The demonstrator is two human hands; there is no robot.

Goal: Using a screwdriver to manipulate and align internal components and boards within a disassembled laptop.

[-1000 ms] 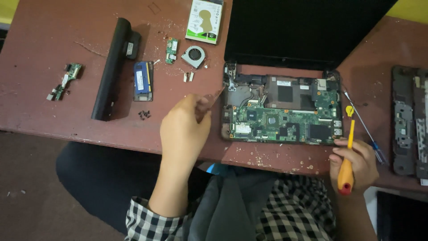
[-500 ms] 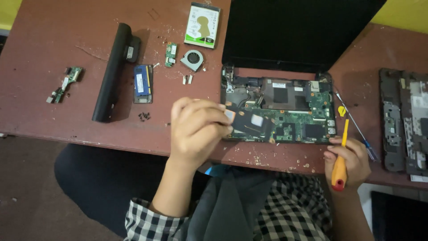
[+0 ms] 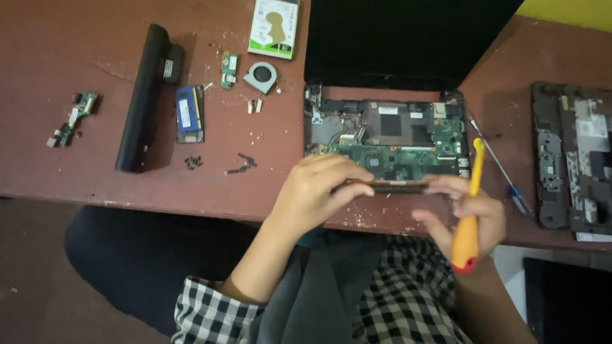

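Note:
An opened laptop base with its green circuit board exposed lies on the reddish table, its dark screen tilted back. My left hand pinches one end of a thin flat board, seen edge-on, just in front of the laptop. My right hand touches the board's other end with its fingertips while gripping a yellow screwdriver with a red butt, tip pointing up.
Left of the laptop lie a long black battery, a blue memory module, a small fan, a hard drive, small green boards and loose screws. A blue-handled screwdriver and a dark laptop cover lie right.
My left hand lifted a thin board off the laptop and brought it toward me. My right hand, still holding the screwdriver, moved in to meet the board's other end.

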